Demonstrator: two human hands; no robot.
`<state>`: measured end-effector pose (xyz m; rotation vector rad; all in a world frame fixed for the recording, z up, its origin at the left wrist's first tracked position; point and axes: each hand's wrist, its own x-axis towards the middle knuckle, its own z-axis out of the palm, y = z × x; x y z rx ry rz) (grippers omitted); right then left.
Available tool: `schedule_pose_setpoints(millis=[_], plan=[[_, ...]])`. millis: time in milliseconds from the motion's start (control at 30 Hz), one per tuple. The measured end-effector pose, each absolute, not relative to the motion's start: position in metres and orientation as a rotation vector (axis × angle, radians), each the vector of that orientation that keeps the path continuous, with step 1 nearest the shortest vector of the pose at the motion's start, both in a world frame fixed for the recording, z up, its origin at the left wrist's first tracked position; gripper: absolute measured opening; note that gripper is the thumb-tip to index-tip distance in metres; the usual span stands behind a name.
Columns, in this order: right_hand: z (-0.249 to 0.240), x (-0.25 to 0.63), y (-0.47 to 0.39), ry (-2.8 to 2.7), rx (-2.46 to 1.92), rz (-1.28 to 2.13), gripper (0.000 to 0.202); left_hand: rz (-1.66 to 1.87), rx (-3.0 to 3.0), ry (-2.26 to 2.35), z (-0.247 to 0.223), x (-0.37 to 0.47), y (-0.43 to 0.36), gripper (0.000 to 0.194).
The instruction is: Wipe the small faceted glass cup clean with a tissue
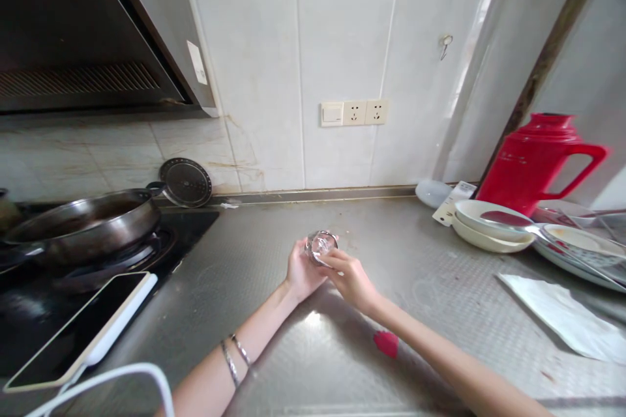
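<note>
Over the middle of the counter, my left hand [304, 273] cups a small round shiny container [323, 244] from the left and below. It has a silvery rim and looks clear or foil-like inside; its exact kind is hard to make out. My right hand [353, 279] reaches in from the right, its fingers pinched together at the container's near right edge. Whether those fingers hold the rim or something small inside cannot be seen. Two silvery bracelets circle my left forearm.
At left, a steel pan [88, 225] sits on the black stove, with a phone [81, 329] and white cable in front. On the right stand a red thermos [531, 159], stacked bowls [489, 238], plates and a white tissue [562, 313]. A red patch [386, 343] marks the steel counter [235, 260].
</note>
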<state>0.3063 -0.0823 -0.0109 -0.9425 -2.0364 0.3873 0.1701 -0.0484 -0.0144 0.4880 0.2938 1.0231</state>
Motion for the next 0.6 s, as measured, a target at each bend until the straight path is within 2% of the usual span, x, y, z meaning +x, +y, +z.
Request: schedule_pose_setpoints(millis=[167,267,467,600], plan=[[0.019,0.341,-0.082,-2.646,-0.974,-0.190,0.032,0.919,0.537,0.335,-0.010,0.158,-0.039,0.041],[0.037,0.353,-0.083,-2.832,-0.844,-0.474,0.026,0.831,0.584,0.349,-0.005,0.154,-0.039,0.045],[0.051,0.361,-0.082,-2.965,-0.635,-0.666,0.023,0.630,0.636,0.413,0.001,0.155,-0.043,0.061],[0.045,0.356,-0.087,-2.980,-0.645,-0.705,0.020,0.580,0.681,0.493,-0.005,0.157,-0.044,0.051]])
